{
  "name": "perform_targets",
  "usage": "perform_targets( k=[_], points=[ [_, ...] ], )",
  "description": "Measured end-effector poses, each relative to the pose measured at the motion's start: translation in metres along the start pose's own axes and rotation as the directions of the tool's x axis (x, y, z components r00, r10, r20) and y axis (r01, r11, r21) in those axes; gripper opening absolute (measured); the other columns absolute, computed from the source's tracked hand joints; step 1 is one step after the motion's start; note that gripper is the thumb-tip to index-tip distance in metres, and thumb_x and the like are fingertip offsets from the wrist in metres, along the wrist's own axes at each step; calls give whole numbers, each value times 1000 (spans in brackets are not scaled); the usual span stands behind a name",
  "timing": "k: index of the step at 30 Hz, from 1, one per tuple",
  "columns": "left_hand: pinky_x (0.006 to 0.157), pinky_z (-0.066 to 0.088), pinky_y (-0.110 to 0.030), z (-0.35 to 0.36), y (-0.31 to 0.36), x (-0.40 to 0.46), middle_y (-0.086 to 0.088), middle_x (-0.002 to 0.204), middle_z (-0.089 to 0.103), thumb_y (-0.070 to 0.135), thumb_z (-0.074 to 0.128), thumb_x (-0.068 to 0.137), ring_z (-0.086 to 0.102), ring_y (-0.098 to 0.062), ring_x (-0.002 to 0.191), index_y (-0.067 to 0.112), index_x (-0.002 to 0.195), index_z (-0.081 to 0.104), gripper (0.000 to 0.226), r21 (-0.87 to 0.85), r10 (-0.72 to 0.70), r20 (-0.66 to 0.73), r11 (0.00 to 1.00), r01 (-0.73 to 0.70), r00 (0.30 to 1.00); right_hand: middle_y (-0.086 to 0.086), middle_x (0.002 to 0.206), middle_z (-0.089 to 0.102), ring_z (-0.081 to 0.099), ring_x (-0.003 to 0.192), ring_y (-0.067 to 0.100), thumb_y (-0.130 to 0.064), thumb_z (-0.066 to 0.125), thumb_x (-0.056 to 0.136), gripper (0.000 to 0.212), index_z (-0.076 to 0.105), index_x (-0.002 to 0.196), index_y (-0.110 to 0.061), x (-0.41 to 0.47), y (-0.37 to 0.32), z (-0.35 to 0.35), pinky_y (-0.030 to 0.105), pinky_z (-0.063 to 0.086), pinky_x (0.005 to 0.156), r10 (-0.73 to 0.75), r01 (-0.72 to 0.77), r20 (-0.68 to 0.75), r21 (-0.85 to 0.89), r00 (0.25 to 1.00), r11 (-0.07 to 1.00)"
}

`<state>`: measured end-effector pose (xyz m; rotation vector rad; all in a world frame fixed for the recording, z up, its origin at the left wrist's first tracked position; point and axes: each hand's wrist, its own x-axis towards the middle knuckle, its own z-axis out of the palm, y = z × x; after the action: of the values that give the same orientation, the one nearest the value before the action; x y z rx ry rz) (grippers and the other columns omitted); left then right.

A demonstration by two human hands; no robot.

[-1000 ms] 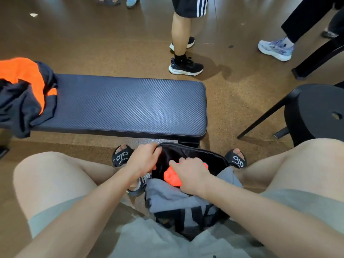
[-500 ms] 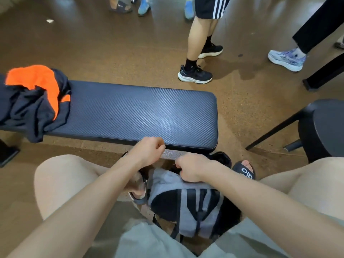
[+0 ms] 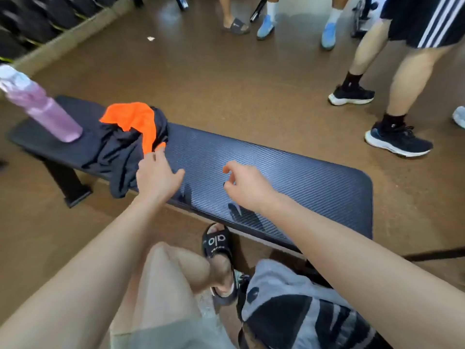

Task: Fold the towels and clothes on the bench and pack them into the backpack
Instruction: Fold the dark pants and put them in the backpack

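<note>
Standing left of the black-and-orange garment point(image 3: 130, 139) on the bench point(image 3: 289, 177): pink bottle point(image 3: 47, 112)

Pink plastic bottle point(image 3: 47, 113) on black padded counter's point(image 3: 289, 177) left end, crumpled black-and-orange garment point(image 3: 125, 139) right of it, grey-and-black backpack point(image 3: 302, 311) on floor before counter

Lighting: even, moderately bright indoor light from overhead, warm cast on the brown floor point(image 3: 226, 79). Shadows: soft and short; faint hand shadows on the bench point(image 3: 289, 177) pad below the right hand point(image 3: 247, 185). Glare: pale sheen along the woven bench surface, mild gloss on the floor at upper frame. Blur: motion smear throughout (strongest on the pink bottle point(image 3: 42, 107) at left and the dark racks in the top left corner); left hand point(image 3: 157, 172) edges soft. Distortion: wide-angle bowing, bench curved, forearms stretched at the lower edge
</note>
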<state>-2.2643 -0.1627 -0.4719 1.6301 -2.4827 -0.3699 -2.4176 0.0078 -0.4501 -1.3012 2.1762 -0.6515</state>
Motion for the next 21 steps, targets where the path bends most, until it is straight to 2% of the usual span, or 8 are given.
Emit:
perform_targets(
  k=[2,4,6,8,11,14,18,21],
  points=[
    [112,32,-53,10,-22,17,-22,153,33,49,70,87,33,-43,140,16,156,21,91,50,-84,15,995,83,996,4,127,58,58,110,25,-26,52,100,41,47,141,-22,22,-4,10,44,51,93,7,-9,37,32,999,999],
    [112,32,-54,21,-38,30,-22,154,34,50,69,88,35,-42,140,15,157,19,92,37,-137,22,990,136,990,6,134,55,57,116,25,-26,53,101,47,41,147,-22,39,-5,21,45,49,97,26,-29,67,45,997,999],
    [103,43,-54,31,-47,40,-21,141,49,45,70,88,47,-43,129,9,147,35,77,-5,-175,2,985,175,985,8,137,54,55,123,26,-25,54,100,50,40,149,-21,51,-2,33,44,47,101,31,-35,77,54,997,998],
    [92,49,-51,35,-49,50,-17,123,60,34,72,88,55,-41,117,7,124,52,49,-43,-187,-72,982,184,980,7,136,54,53,124,23,-24,54,99,50,42,148,-19,59,2,42,42,45,103,28,-33,72,73,997,997],
    [82,48,-44,39,-45,55,-13,108,65,16,61,92,58,-37,105,10,106,57,15,-122,-132,-76,985,122,988,1,124,57,56,105,16,-24,55,100,45,47,143,-19,62,8,49,33,46,91,65,-69,29,164,997,984],
    [73,42,-39,39,-29,51,-5,91,64,18,57,92,58,-30,90,14,94,53,6,-256,-89,35,962,95,995,-3,100,63,65,91,23,-27,52,102,35,50,136,-22,62,12,43,37,51,74,167,-160,19,402,986,901],
    [71,40,-33,36,28,10,4,74,61,15,67,89,55,-14,71,22,82,54,16,-529,197,256,848,-33,947,1,94,69,71,88,27,-36,56,98,23,57,119,-26,59,19,28,53,57,86,339,-251,-12,648,941,719],
    [73,45,-33,36,71,-36,9,73,60,12,67,88,54,-6,68,24,83,55,18,-620,484,345,760,-192,804,3,100,70,69,95,24,-44,63,92,32,58,118,-26,46,28,16,47,55,93,390,-283,12,709,921,646]
  ],
)
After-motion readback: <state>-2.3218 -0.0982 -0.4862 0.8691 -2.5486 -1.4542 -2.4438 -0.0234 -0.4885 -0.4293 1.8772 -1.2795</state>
